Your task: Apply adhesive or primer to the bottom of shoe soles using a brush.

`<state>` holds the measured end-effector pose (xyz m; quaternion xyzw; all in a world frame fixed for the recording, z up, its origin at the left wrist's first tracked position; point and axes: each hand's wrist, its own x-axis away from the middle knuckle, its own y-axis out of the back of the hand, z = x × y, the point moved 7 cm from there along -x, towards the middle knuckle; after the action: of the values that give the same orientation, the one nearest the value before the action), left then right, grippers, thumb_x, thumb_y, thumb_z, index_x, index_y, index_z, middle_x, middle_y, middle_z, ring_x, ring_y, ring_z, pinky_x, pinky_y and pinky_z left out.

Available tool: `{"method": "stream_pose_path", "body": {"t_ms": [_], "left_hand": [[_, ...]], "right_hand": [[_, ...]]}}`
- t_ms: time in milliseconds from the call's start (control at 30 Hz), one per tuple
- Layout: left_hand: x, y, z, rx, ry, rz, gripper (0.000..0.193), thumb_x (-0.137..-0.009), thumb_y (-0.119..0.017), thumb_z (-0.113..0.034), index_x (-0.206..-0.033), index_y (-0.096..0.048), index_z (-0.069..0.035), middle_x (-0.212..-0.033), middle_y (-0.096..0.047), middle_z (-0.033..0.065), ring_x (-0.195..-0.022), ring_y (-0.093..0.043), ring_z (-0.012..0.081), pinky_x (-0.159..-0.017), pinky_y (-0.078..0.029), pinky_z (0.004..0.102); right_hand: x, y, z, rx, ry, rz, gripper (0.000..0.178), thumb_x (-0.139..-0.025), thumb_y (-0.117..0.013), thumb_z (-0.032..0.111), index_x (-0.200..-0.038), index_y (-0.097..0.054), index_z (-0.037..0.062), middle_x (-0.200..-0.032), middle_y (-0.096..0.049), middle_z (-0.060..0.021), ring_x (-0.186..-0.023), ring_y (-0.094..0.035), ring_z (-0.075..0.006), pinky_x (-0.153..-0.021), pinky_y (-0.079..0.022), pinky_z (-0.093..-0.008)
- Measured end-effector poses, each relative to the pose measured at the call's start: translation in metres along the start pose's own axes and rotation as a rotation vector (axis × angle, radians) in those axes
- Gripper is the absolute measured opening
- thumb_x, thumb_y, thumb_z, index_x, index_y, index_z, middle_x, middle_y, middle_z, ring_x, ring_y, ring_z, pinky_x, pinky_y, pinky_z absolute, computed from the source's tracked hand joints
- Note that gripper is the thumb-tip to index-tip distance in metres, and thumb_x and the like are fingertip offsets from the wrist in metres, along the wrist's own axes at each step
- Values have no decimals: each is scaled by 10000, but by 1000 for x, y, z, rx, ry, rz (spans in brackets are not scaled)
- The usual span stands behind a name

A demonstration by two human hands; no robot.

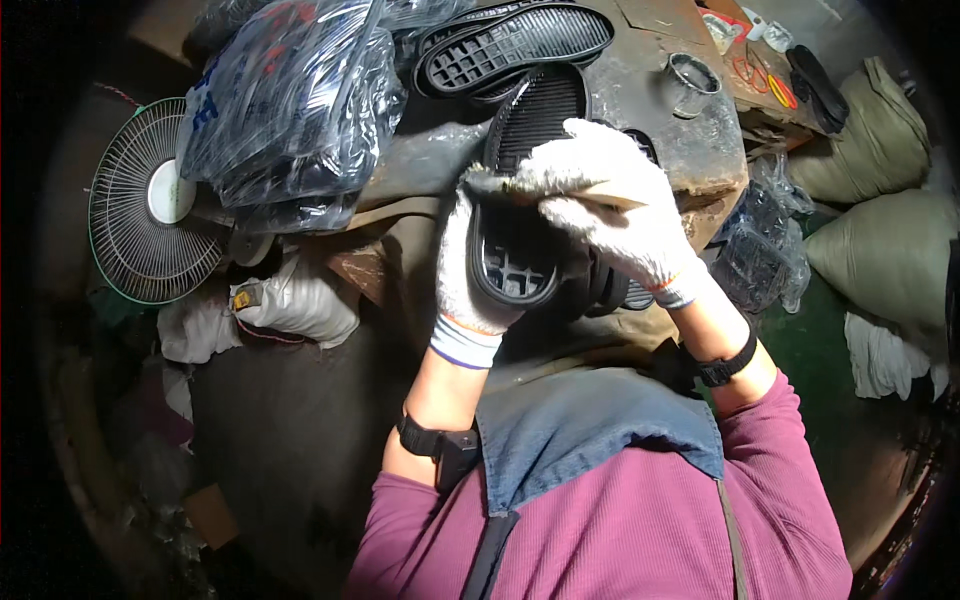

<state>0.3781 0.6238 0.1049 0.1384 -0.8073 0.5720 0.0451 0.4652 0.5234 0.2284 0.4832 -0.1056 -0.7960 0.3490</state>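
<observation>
Gripped along its left side by my left hand (462, 265), in a white knit glove, is a black shoe sole (515, 272) with a raised rim and a grid-like recess at its near end. My right hand (630, 215), gloved the same way, is closed around the pale wooden handle of a brush (610, 196). The brush's far end crosses over the upper part of the held sole; whether the bristles touch it I cannot tell. Just beyond my hands lies a ribbed black sole (540, 108). More black soles (520, 45) are piled behind it on the worktable.
A worn worktable (640, 50) bears a stained cup (690, 85) at right and clear plastic bags (295, 110) at left. A wire-caged fan (160, 200) stands far left. Orange-handled scissors (752, 72) lie at far right, above stuffed sacks (885, 235) and bundled plastic (755, 255).
</observation>
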Motion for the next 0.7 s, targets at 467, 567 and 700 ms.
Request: {"method": "stream_pose_path", "body": {"t_ms": [467, 567, 700], "left_hand": [[3, -32, -78, -289, -83, 372, 978, -946, -530, -716, -1441, -457, 125, -1259, -627, 371, -1045, -715, 448, -933, -610, 551], [18, -33, -90, -243, -123, 421, 895, -977, -569, -623, -1448, -451, 129, -1333, -594, 367, -1134, -684, 456, -992, -574, 587], [19, -27, -93, -425, -171, 348, 570, -1071, -561, -281, -1474, -441, 103, -1408, -571, 314, -1267, -630, 366, -1090, -536, 501]], "right_hand": [[36, 9, 14, -339, -140, 275, 219, -844, -812, 154, -1035, -789, 52, -1115, -772, -56, -1079, -712, -228, -1087, -464, -411], [35, -13, 11, -727, -604, 78, 251, -868, -789, 108, -1108, -767, 38, -1074, -778, -46, -1024, -705, -120, -944, -542, -307], [24, -32, 11, -533, -500, 135, 201, -870, -784, 118, -1062, -777, 60, -1019, -781, -72, -932, -738, -158, -862, -567, -284]]}}
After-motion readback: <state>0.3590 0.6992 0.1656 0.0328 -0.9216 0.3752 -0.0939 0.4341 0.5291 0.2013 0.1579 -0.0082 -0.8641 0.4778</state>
